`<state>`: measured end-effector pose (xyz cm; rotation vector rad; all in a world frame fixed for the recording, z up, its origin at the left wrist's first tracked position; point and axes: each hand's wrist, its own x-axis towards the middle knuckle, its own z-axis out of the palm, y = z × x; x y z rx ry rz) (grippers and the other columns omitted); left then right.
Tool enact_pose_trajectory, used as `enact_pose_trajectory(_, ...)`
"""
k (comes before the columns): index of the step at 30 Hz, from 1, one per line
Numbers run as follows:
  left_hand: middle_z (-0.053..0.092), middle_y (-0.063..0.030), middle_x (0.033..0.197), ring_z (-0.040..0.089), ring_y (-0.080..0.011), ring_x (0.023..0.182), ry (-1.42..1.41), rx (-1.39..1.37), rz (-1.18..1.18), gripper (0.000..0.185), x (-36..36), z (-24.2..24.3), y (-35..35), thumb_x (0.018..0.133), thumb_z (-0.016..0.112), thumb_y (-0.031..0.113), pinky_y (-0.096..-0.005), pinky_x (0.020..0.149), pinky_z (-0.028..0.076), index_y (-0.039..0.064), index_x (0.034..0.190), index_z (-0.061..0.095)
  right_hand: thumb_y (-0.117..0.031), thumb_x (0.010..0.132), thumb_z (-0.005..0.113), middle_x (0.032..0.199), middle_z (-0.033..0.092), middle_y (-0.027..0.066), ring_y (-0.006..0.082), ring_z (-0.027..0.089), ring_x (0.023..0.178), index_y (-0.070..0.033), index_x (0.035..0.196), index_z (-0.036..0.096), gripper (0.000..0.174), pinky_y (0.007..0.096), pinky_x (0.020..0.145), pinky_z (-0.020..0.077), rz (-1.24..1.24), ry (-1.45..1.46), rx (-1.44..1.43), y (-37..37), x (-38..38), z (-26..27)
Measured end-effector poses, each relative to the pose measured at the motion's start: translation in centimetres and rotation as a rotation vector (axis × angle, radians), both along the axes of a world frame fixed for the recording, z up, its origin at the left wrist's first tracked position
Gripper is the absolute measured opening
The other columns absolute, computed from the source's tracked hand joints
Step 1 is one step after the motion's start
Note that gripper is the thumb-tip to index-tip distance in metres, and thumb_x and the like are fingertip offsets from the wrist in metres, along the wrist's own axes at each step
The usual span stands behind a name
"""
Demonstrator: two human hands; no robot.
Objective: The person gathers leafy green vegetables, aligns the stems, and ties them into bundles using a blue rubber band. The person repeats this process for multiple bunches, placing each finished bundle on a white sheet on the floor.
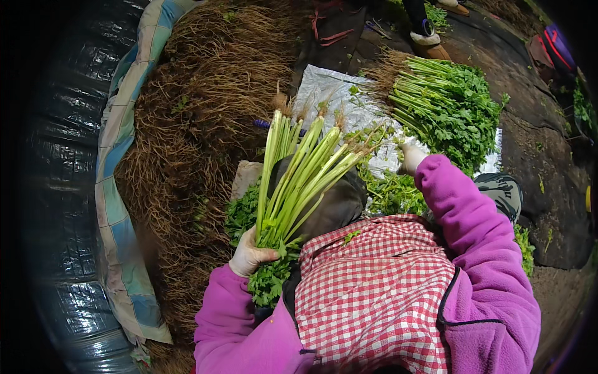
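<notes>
My left hand (250, 256), in a pale glove, grips a bunch of celery (299, 175) by its leafy end. The pale green stalks fan upward across my dark-clad knee, and their brown roots point away from me. My right hand (412, 158), also gloved, is stretched forward over a white woven plastic sheet (322, 86), above loose leaves and trimmed stems (397, 192). Its fingers are partly hidden, so whether it pinches anything is unclear. Just beyond that hand lies a large stack of celery (446, 105), roots to the left and leaves to the right.
A long heap of rooted plants (201, 103) runs along my left, bordered by a checked quilted cover (112, 187) and black plastic film (70, 196). Another person's boot (430, 46) stands beyond the stack. Dark ground cloth (528, 135) stretches to the right. A red checked apron (373, 280) covers my lap.
</notes>
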<state>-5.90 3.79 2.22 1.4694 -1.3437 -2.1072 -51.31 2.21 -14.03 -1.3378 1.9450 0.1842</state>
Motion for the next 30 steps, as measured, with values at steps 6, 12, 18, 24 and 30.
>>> enact_pose_trajectory(6, 0.061, -0.0104, 0.128, 0.061, -0.0197, 0.113, -0.022, -0.100, -0.004, 0.078, -0.3, -0.6, 0.8, 0.071, 0.086, -0.002, -0.0331, 0.094, 0.054, -0.003, 0.139, 0.047, -0.015, 0.084, 0.078, 0.116, 0.069, 0.0116, 0.0203, 0.064, 0.100, 0.003, 0.132, 0.055, 0.056, 0.0313, 0.091, 0.0521, -0.716, -1.262, -0.482, -0.1, 5.3, 3.7)
enact_pose_trajectory(12, 0.067, -0.0087, 0.117, 0.064, -0.0193, 0.105, -0.034, -0.103, 0.046, 0.072, -1.1, 0.7, 1.5, 0.069, 0.087, 0.004, -0.0315, 0.094, 0.051, -0.002, 0.132, 0.054, -0.023, 0.075, 0.083, 0.090, 0.071, 0.0113, 0.0290, 0.066, 0.087, -0.007, 0.092, 0.075, 0.025, 0.0409, 0.081, 0.0517, -0.196, -0.594, -0.950, -1.5, 6.6, 10.5)
enact_pose_trajectory(18, 0.061, -0.0103, 0.128, 0.062, -0.0197, 0.113, 0.004, -0.076, 0.011, 0.078, -0.9, 0.8, 1.2, 0.071, 0.087, 0.000, -0.0328, 0.095, 0.054, -0.002, 0.139, 0.047, -0.044, 0.074, 0.078, 0.083, 0.069, 0.0177, 0.0361, 0.066, 0.087, -0.001, 0.085, 0.072, 0.045, 0.0457, 0.081, 0.0499, 0.150, -0.269, -0.748, -1.5, 12.6, 10.1)
enact_pose_trajectory(24, 0.062, -0.0104, 0.126, 0.063, -0.0199, 0.111, 0.014, -0.028, 0.020, 0.077, -0.2, 0.4, 1.2, 0.070, 0.081, -0.008, -0.0329, 0.094, 0.054, -0.003, 0.139, 0.047, -0.027, 0.079, 0.073, 0.082, 0.070, 0.0171, 0.0374, 0.067, 0.082, -0.005, 0.088, 0.075, 0.024, 0.0453, 0.079, 0.0527, -0.042, -0.420, -0.922, -1.6, 12.5, 7.8)
enact_pose_trajectory(30, 0.067, -0.0087, 0.117, 0.065, -0.0199, 0.105, 0.010, -0.008, 0.095, 0.072, -0.6, 0.2, 1.3, 0.066, 0.086, 0.001, -0.0321, 0.096, 0.051, -0.002, 0.131, 0.055, -0.025, 0.081, 0.077, 0.090, 0.072, 0.0160, 0.0284, 0.069, 0.079, -0.001, 0.092, 0.075, 0.026, 0.0373, 0.077, 0.0555, -0.295, -0.394, -0.745, -3.5, 7.8, 8.1)
